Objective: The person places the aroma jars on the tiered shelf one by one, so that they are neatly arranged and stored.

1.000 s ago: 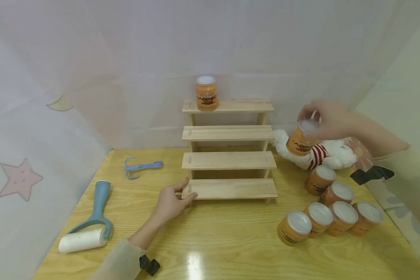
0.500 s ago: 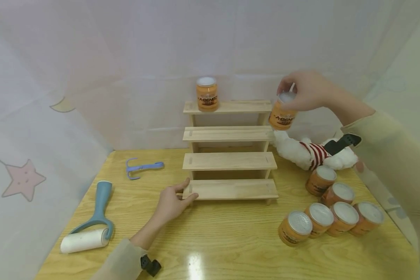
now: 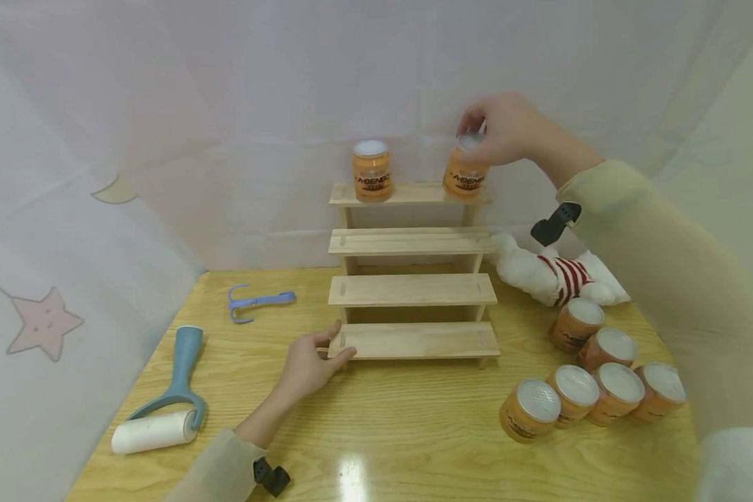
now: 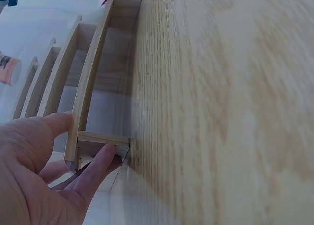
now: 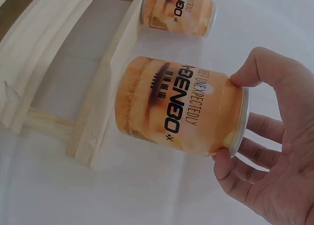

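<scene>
A four-step wooden display stand (image 3: 414, 289) stands on the table. My left hand (image 3: 307, 362) grips the left end of its lowest step, thumb and fingers on either side of the board in the left wrist view. With fingertips and thumb around the lidded end, my right hand (image 5: 279, 136) holds an orange printed can (image 5: 171, 107). In the head view this can overlaps the right end of the top step, its base close to the board. A matching can (image 3: 371, 174) stands upright on that step's left end.
Several more orange cans (image 3: 530, 411) stand on the table at right, below a white plush toy (image 3: 539, 275) with red stripes. At left lie a blue hook-shaped item (image 3: 260, 300) and a lint roller (image 3: 178, 376). A curtain hangs behind.
My right hand has carried the can up and left, from above the plush toy to the top step's right end. My left hand has stayed on the lowest step.
</scene>
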A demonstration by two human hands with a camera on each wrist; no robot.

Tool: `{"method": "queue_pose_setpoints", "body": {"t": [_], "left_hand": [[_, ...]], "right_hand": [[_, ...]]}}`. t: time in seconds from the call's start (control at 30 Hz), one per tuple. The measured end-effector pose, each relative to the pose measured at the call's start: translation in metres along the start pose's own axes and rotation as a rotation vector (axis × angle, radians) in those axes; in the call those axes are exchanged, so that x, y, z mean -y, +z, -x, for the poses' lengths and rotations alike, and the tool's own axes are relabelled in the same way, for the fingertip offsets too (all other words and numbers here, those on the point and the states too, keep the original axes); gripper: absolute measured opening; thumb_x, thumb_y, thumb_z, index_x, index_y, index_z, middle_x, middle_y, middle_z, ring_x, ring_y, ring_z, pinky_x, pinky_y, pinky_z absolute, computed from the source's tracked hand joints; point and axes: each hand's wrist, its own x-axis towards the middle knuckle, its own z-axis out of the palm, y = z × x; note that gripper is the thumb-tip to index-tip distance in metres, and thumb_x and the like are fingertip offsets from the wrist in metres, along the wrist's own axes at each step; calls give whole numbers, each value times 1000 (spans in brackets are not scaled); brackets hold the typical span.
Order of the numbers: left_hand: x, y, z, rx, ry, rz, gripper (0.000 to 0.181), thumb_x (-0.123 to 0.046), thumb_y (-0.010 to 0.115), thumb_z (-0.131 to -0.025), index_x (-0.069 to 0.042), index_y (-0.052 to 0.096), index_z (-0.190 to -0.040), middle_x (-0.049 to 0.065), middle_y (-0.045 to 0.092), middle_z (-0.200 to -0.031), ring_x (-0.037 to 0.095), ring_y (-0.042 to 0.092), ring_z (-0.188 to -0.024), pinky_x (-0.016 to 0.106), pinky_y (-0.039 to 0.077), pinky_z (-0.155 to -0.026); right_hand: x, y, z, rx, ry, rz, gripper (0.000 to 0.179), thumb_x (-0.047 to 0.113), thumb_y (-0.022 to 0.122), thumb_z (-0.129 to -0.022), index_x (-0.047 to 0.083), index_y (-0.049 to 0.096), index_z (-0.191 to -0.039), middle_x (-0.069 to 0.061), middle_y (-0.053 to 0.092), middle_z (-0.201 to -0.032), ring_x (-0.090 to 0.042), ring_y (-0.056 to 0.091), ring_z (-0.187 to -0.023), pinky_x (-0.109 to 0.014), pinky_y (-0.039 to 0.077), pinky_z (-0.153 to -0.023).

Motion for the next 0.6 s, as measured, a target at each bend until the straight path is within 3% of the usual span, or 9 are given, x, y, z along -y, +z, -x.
{"method": "queue_pose_setpoints", "body": {"t": [0.3,0.6], "left_hand": [[3,2,-1,-8,2,-1,68,-31,84,-95,-7,56,-152,20,58,-153,31,80,-103,22,63,-63],[1,3,1,-20,-20,13,67,-29,85,-93,-8,58,-151,21,58,-153,31,81,-101,23,63,-63]], "right_hand": [[-3,10,-25,-4,50,-42,47,38,69,-90,3,74,-122,-23,70,-129,-36,61,-119,-51,51,-100],[4,21,-33,25,71,-65,48,37,72,-89,1,75,-121,-22,71,-126,-33,61,-117,-48,53,-100]]}}
